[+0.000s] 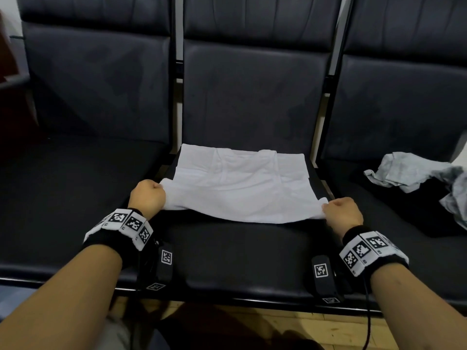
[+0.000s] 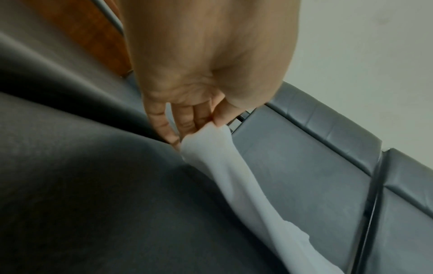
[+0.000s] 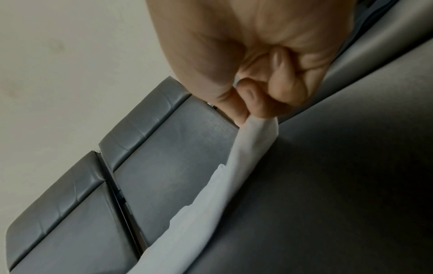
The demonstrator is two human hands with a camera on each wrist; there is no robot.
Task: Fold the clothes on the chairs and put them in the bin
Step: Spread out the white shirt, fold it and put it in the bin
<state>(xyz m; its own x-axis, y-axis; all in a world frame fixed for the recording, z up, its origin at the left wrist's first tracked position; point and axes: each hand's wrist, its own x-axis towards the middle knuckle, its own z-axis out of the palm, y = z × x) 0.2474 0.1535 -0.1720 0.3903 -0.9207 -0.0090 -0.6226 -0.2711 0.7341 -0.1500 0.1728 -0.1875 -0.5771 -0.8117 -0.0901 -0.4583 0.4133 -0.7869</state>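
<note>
White cotton, one garment, part-folded, lying flat on the middle chair seat; this seat is the reference for all places below. Fingers of the left hand: curled shut, thumb and fingertips pinching the garment's near-left corner. Fingers of the right hand: curled tight into a near fist, thumb and forefinger pinching the near-right corner. Both corners sit slightly raised off the seat, the near edge sagging a little between them. Remainder of garment: spread toward the seat's back, touching the cushion, with layered creases visible. Grey-blue clothing: crumpled, unfolded, on the seat to the right of the middle one, partly over a dark item. Left seat: bare where seen. Bin: not in view. Judged step: carrying the near edge over toward the back for a further fold. Judged risks: uneven lift from the two hands would skew the fold; a thin pinch may let a lower layer slip free; fabric dragged rearward could bunch or slide into the gap behind the seat.
</note>
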